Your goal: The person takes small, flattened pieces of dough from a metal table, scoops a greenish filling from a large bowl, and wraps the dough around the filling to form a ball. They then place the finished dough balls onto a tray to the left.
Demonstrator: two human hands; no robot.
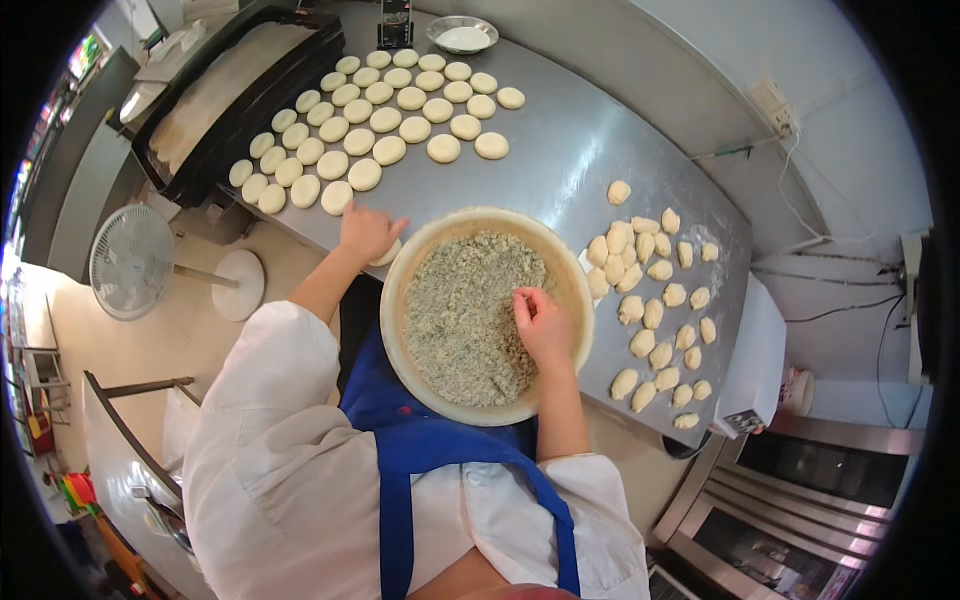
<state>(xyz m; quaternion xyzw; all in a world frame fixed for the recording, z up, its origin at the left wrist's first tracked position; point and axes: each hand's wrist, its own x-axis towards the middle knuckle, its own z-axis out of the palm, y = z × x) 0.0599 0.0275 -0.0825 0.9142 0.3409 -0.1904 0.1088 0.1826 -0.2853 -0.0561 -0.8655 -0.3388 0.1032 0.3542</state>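
My left hand (367, 234) is over the front edge of the steel table, thumb spread from the fingers. Its fingertips reach the near edge of a flat round dough piece (337, 198). Another dough round (387, 255) lies partly hidden between that hand and the bowl. My right hand (543, 328) is above the right side of a large pale bowl (394, 330), fingers curled in towards the thumb; no object shows in them. A crumbly grey-green filling (472, 315) covers the bowl's bottom.
Rows of dough rounds (385, 120) cover the table's (525, 176) far left. Several uneven dough lumps (660, 270) lie at right. A metal bowl of white contents (463, 37) and a phone (395, 24) stand at the back. Left are a black-rimmed tray (232, 82) and a fan (133, 261).
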